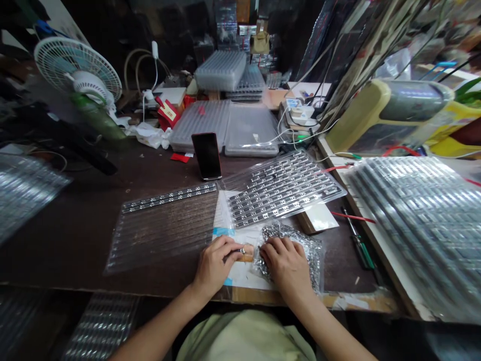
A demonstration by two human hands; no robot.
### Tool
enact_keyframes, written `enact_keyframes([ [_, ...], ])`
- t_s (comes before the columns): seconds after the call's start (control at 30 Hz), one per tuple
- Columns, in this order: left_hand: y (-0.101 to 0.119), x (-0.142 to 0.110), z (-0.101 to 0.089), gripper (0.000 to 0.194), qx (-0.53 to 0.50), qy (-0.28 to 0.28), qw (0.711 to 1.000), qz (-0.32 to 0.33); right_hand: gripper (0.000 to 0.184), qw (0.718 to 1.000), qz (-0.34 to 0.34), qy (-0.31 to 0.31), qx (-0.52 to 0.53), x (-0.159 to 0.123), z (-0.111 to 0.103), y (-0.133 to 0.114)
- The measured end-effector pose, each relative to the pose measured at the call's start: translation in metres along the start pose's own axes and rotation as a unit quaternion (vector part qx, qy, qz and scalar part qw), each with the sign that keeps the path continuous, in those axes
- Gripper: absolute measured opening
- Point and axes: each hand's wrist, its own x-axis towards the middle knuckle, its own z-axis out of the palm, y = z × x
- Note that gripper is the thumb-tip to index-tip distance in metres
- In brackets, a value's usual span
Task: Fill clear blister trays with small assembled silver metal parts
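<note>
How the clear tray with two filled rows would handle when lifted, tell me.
The clear tray looks thin, so it may flex. Metal parts line only its far edge, so that side is probably heavier; its glossy surface could slip.

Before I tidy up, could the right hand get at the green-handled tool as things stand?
Probably yes: from the right hand, the way to the green-handled tool crosses only the low bag of metal parts and bare tabletop.
</note>
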Motion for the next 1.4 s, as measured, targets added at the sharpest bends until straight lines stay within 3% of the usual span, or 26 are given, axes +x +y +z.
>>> enact_keyframes([
  [0.3,0.004,-0.001,0.0,0.015,0.045,-0.002,0.999,0.022,0.013,0.993,0.026,0.035,0.108,-0.002,0.005,0.006],
  [0.47,0.007,0.0,0.001,0.014,0.047,-0.005,0.999,0.017,0.023,0.984,0.013,0.048,0.169,-0.003,0.007,0.008],
  [0.57,0.006,0.001,0.001,0.014,0.024,-0.009,1.0,0.008,0.02,0.977,0.036,0.041,0.206,-0.002,0.007,0.003],
  [0.67,0.002,0.002,-0.001,0.013,-0.049,0.029,0.998,-0.019,0.015,0.973,0.045,0.031,0.225,0.003,0.008,-0.009],
  [0.8,-0.003,0.003,-0.003,0.011,-0.107,0.075,0.991,-0.043,0.009,0.978,0.033,0.027,0.206,0.01,0.011,-0.022],
  [1.13,-0.006,0.003,0.0,0.012,-0.121,0.062,0.989,-0.053,0.015,0.983,0.024,0.018,0.179,0.011,0.012,-0.024],
  [1.3,-0.004,0.006,-0.002,0.012,-0.126,0.05,0.988,-0.073,0.013,0.994,0.059,0.038,0.084,0.008,0.004,-0.013],
  [1.4,0.003,0.01,-0.003,0.011,-0.101,0.041,0.992,-0.066,0.011,0.997,0.043,0.027,0.063,0.006,0.004,-0.009],
])
